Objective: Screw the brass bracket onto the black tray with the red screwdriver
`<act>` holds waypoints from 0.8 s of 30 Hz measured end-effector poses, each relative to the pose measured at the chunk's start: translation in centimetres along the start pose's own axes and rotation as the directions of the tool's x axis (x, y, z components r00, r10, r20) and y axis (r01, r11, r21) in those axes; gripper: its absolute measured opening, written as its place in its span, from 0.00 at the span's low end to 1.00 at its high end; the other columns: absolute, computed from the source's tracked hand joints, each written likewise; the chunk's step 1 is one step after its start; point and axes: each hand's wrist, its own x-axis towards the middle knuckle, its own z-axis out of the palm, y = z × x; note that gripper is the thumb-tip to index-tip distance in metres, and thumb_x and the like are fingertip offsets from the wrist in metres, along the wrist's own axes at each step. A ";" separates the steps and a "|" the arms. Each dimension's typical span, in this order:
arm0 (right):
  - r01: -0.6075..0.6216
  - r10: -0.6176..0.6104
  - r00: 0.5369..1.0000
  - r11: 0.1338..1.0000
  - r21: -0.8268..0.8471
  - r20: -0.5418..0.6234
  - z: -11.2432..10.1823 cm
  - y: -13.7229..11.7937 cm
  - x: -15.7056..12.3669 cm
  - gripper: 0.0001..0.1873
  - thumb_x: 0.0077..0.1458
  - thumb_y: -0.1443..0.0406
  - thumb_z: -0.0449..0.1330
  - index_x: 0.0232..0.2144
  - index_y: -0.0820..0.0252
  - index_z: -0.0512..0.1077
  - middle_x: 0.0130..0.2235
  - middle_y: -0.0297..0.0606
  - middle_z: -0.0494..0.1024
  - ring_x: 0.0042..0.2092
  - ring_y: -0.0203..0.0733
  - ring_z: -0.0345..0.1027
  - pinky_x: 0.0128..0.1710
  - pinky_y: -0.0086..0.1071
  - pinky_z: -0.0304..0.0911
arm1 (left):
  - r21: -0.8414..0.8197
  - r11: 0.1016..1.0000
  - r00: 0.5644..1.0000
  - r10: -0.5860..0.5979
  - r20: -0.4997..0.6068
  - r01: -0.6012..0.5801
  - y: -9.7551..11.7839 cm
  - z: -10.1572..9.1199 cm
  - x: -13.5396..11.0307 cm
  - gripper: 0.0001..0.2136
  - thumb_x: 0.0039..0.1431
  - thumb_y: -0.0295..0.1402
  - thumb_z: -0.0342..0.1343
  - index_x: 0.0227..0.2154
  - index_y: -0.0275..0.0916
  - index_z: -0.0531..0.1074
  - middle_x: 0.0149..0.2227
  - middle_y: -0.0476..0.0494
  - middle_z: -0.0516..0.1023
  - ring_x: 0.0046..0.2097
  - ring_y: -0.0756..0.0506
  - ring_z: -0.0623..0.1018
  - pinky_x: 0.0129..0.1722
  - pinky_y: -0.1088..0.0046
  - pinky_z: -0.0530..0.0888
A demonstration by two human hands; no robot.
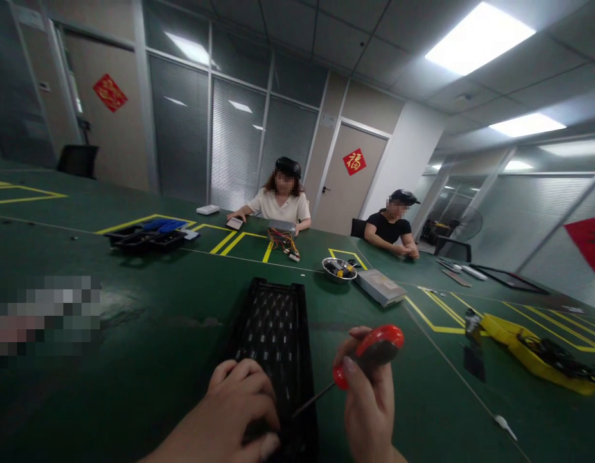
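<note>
A long black slotted panel [273, 315] with rows of small bright openings lies in front of me on the green table. My left hand [249, 399] rests on its near left part, fingers curled and pressed against it. What lies under those fingers is dark and hidden. A screwdriver [380, 347] with a red and black handle is in my right hand [369, 392], fingers wrapped round the grip. Its thin shaft slants down to the left, and the tip ends over the panel's near right side, close to my left hand. Whether the tip touches anything I cannot tell.
Past the panel are a metal bowl [339, 270] of small parts and a grey metal box [380, 287]. A yellow tray [514, 350] with black cables lies right; black bins [148, 236] sit left. Two people [281, 202] sit across, one with a cabled power supply [282, 226].
</note>
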 end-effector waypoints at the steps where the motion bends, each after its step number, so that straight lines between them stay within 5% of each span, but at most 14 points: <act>1: 0.025 -0.024 0.998 1.000 0.014 -0.050 0.0 -0.2 0.1 0.13 0.62 0.63 0.59 0.48 0.51 0.65 0.33 0.31 0.71 0.32 0.33 0.65 0.32 0.26 0.62 | 0.001 1.000 1.000 0.002 -0.003 -0.002 0.0 0.0 0.0 0.04 0.54 0.36 0.62 0.34 0.51 0.78 0.41 0.55 0.76 0.48 0.44 0.69 0.52 0.63 0.53; 5: 0.024 -0.029 0.996 0.998 -0.059 -0.087 0.0 -0.2 0.6 0.13 0.60 0.65 0.61 0.47 0.50 0.66 0.42 0.34 0.74 0.40 0.38 0.70 0.39 0.32 0.66 | 0.011 1.000 0.999 -0.019 0.026 0.018 0.1 -0.2 0.0 0.05 0.54 0.37 0.63 0.35 0.51 0.78 0.42 0.55 0.77 0.49 0.44 0.69 0.52 0.62 0.52; 9: 0.060 -0.019 0.986 0.967 -0.248 0.164 0.3 0.6 0.7 0.09 0.59 0.68 0.61 0.42 0.53 0.69 0.46 0.38 0.74 0.48 0.43 0.69 0.50 0.40 0.65 | 0.016 1.000 1.000 -0.004 0.009 0.003 0.6 -0.5 -0.1 0.07 0.58 0.43 0.60 0.37 0.51 0.78 0.42 0.53 0.77 0.49 0.43 0.69 0.52 0.62 0.53; 14: 0.159 0.075 0.865 0.897 -0.413 0.496 0.6 1.1 0.7 0.19 0.54 0.75 0.57 0.46 0.53 0.70 0.56 0.42 0.68 0.57 0.46 0.64 0.58 0.44 0.60 | 0.004 0.999 0.988 -0.049 -0.144 0.050 1.2 -0.6 -0.2 0.15 0.61 0.49 0.55 0.44 0.47 0.74 0.44 0.48 0.76 0.48 0.42 0.70 0.51 0.63 0.58; 18: 0.189 0.143 0.815 0.851 -0.490 0.562 0.5 1.2 1.0 0.31 0.46 0.77 0.58 0.53 0.54 0.66 0.61 0.44 0.64 0.62 0.48 0.58 0.62 0.45 0.55 | 0.018 0.996 0.972 -0.082 -0.218 0.088 1.1 -0.4 -0.2 0.20 0.60 0.51 0.56 0.50 0.47 0.71 0.47 0.46 0.75 0.50 0.41 0.70 0.53 0.61 0.59; 24: 0.182 0.207 0.763 0.839 -0.512 0.612 -0.1 2.1 1.7 0.32 0.46 0.76 0.58 0.55 0.54 0.64 0.61 0.43 0.64 0.63 0.46 0.58 0.63 0.45 0.53 | 0.025 0.990 0.946 -0.125 -0.298 0.139 0.1 0.1 0.0 0.16 0.63 0.47 0.52 0.50 0.49 0.71 0.45 0.48 0.76 0.50 0.41 0.72 0.54 0.58 0.58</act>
